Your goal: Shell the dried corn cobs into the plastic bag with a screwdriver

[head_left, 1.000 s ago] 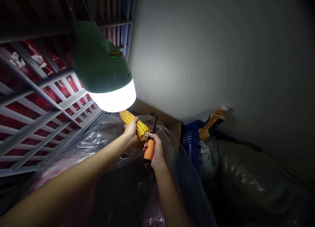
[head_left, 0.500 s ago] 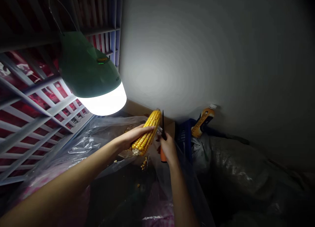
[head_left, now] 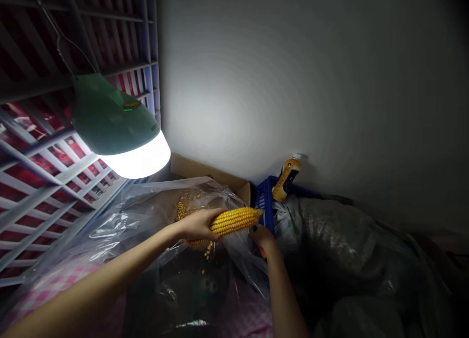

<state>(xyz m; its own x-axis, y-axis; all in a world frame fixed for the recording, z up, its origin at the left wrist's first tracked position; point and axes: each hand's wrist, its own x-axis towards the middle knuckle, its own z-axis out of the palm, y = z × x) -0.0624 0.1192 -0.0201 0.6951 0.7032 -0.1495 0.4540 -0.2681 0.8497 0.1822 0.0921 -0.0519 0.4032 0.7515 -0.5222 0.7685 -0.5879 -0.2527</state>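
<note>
My left hand (head_left: 196, 224) is closed round the near end of a yellow corn cob (head_left: 234, 220), which lies almost level and points right. Loose kernels (head_left: 207, 252) drop below it over a clear plastic bag (head_left: 146, 216). My right hand (head_left: 262, 236) sits just under the cob's right tip, fingers curled; a sliver of the orange-handled tool (head_left: 262, 252) shows beneath it, most of it hidden by the hand.
A green hanging lamp (head_left: 117, 128) glows at upper left before a white slatted rack (head_left: 40, 181). A cardboard box (head_left: 205, 172) stands behind the bag, a blue crate (head_left: 264, 201) and an orange bottle (head_left: 286, 178) to its right, dark sacks (head_left: 340, 245) beyond.
The cob swung from pointing up and away to lying nearly level, tip to the right. My right hand dropped below the tip, and the tool's blade went out of sight. The view shifted right.
</note>
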